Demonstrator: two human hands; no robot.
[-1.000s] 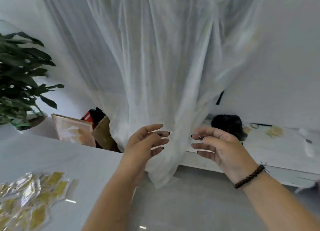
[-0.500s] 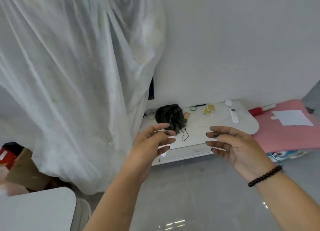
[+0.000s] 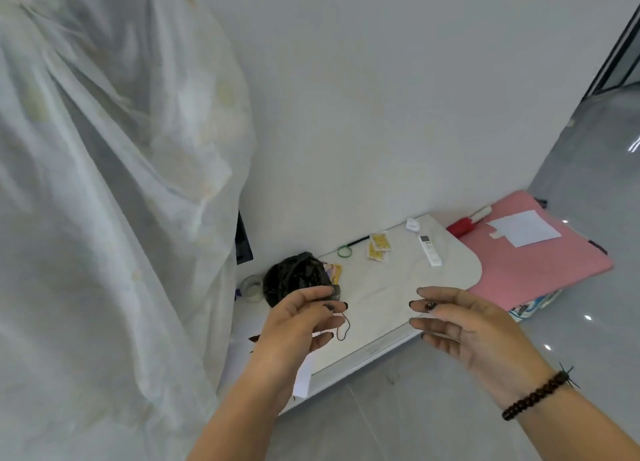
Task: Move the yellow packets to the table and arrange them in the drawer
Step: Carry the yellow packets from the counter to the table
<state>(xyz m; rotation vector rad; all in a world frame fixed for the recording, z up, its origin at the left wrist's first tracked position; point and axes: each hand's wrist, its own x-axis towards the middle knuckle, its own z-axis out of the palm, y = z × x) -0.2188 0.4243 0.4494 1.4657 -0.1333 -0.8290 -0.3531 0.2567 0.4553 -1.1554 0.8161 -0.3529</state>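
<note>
**Both hands raised and empty over a low white tabletop**

The left hand (image 3: 294, 318) and the right hand (image 3: 460, 325) are held up side by side, palms turned toward each other, fingers loosely bent and holding nothing. A dark bead bracelet (image 3: 535, 396) sits on the right wrist.

Beyond the hands, a low white tabletop (image 3: 398, 298) stands against the wall. Two yellow packets (image 3: 377, 247) lie on it near the wall, overlapping each other. A white remote (image 3: 430, 250) lies just to their right, and a green ring (image 3: 345, 251) to their left. A crumpled black bag (image 3: 294, 277) rests at the left end of the tabletop, with another yellowish packet (image 3: 333, 273) peeking out beside it.

A sheer white curtain (image 3: 104, 201) hangs at the left. A pink mat (image 3: 540, 263) carrying a sheet of white paper (image 3: 524, 231) lies to the right of the tabletop
</note>
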